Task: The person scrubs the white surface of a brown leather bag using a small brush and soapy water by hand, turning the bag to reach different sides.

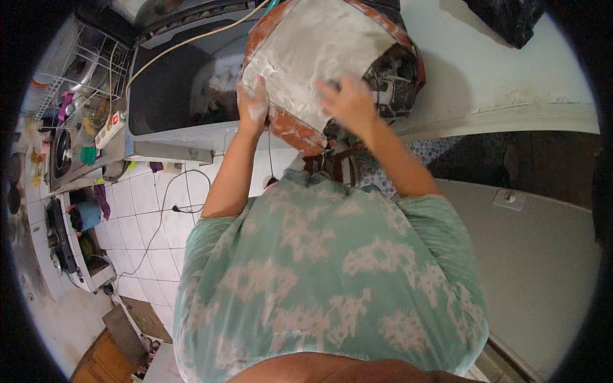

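Note:
Against the top of the view is a bag (306, 48) with reddish-brown trim and a pale panel smeared with white suds. A dark, strapped part shows at its right side. My left hand (252, 103), wet with white suds, grips the bag's left edge, thumb over the panel. Over the panel's lower right, my right hand (349, 103) is blurred, its fingers bent toward the surface. Something dark shows by those fingertips; whether it is held cannot be made out.
Left of the bag lies an appliance with a dark glass panel (167, 91), crossed by a pale cord (191, 38). Further left are a power strip (110, 130) and a wire dish rack (103, 62). A black plastic bag (510, 21) hangs at upper right, above a door (536, 249).

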Demonstrator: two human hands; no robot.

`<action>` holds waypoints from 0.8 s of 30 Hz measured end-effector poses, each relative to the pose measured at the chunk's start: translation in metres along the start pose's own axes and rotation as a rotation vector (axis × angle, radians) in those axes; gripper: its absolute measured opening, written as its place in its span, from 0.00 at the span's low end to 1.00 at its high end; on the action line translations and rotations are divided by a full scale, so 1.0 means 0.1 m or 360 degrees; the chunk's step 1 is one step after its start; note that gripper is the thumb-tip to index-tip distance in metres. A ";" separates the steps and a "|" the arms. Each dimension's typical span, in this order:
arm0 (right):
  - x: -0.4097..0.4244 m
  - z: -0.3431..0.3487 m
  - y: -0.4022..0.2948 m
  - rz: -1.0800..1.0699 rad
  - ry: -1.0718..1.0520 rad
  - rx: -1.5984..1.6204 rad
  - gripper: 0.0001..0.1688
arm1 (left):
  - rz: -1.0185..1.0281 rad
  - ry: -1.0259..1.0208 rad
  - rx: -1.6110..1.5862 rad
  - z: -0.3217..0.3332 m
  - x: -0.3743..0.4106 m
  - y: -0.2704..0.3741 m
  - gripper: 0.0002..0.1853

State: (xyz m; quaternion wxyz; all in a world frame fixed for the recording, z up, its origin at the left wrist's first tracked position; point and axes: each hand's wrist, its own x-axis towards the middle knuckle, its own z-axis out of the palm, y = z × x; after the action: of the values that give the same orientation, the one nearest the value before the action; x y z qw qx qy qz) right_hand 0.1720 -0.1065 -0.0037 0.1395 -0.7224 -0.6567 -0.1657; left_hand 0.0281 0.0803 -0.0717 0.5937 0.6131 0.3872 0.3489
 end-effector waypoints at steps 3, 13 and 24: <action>0.25 0.07 0.59 0.0850 0.0254 0.0135 0.24 | 0.0150 -0.0001 0.0041 0.00 -0.06 0.02 0.31; 0.29 -0.05 0.45 0.0844 -0.0072 0.0000 0.23 | 0.0095 -0.0064 0.0019 -0.02 -0.12 0.24 0.28; 0.33 -0.03 0.77 0.0978 -0.0229 -0.0138 0.24 | 0.0157 0.0008 0.0210 0.01 -0.15 0.27 0.24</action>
State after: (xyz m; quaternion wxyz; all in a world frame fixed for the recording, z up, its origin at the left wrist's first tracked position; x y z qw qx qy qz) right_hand 0.2511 -0.0849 0.0140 0.1052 -0.9021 -0.4082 -0.0920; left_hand 0.0232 0.0667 -0.0446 0.5333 0.6683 0.3801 0.3529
